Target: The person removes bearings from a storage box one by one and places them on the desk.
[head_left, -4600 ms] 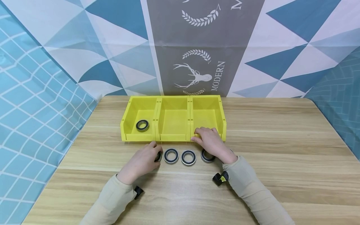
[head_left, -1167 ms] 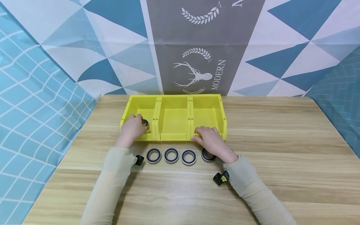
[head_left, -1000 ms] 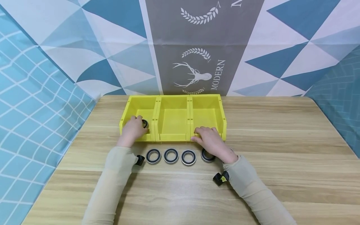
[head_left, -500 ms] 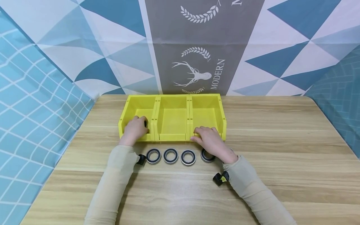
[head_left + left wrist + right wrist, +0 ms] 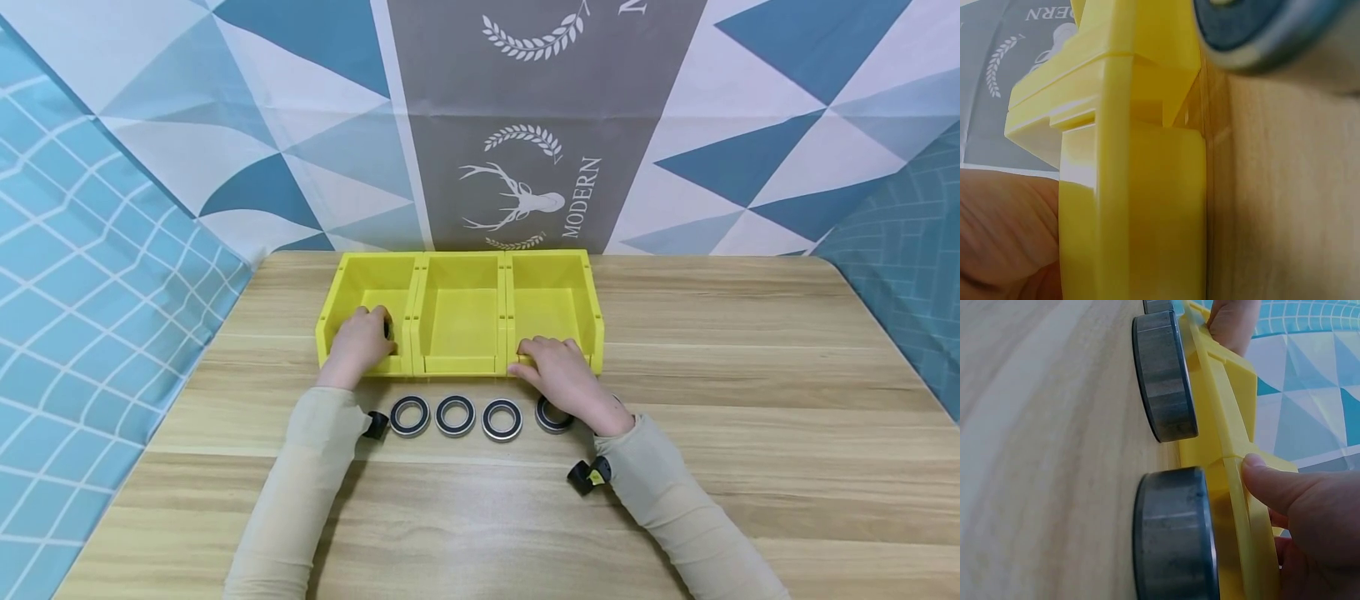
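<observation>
My left hand [image 5: 358, 342] reaches over the front lip of the left yellow bin [image 5: 326, 333]. It holds a ball bearing [image 5: 387, 329] inside, mostly covered by the fingers. In the left wrist view, part of the left hand [image 5: 1007, 234] shows beside the bin's yellow wall [image 5: 1166, 212]. My right hand [image 5: 558, 375] grips the front edge of the right yellow bin [image 5: 597, 337], the thumb outside the lip and the fingers inside. Below that hand lies another bearing [image 5: 553, 417], partly hidden. The right wrist view shows the right thumb [image 5: 1272, 484] pressed on the yellow rim.
Three black-sealed bearings, a left one [image 5: 409, 417], a middle one [image 5: 455, 417] and a right one [image 5: 502, 421], lie flat in a row before the bins. The middle yellow bin [image 5: 461, 365] joins the outer two. A patterned cloth [image 5: 637, 108] hangs behind the wooden table [image 5: 480, 517].
From the leftmost bearing on the table, my left hand has moved up into the left bin and taken hold of the bearing there. Its fingers now cover more of it. My right hand stays put.
</observation>
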Tool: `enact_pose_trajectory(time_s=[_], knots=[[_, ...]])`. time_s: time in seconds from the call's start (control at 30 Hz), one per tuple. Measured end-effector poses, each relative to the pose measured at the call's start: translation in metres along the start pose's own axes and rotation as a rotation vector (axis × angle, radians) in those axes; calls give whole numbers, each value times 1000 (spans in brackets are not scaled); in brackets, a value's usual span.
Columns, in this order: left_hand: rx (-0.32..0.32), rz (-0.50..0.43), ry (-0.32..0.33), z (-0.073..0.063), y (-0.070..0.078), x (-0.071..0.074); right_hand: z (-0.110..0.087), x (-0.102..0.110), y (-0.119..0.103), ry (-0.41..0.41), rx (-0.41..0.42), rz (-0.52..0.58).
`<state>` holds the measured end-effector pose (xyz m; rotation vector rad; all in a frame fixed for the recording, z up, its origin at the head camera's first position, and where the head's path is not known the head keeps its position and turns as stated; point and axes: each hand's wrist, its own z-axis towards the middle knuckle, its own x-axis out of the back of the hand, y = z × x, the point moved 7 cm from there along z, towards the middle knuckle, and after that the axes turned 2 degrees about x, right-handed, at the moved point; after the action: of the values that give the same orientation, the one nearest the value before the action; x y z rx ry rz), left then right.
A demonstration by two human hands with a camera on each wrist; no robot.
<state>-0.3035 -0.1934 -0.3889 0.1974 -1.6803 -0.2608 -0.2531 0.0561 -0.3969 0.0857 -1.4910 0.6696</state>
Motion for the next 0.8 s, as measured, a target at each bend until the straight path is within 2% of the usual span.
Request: enact_pose_trajectory(time_s=[0.43,0.8], knots=[[-29,-50,28,-2,-2,4,0,0,1,-1,-8,1],[-55,-43,111,-6,-1,9,0,1,1,-8,-9,10]])
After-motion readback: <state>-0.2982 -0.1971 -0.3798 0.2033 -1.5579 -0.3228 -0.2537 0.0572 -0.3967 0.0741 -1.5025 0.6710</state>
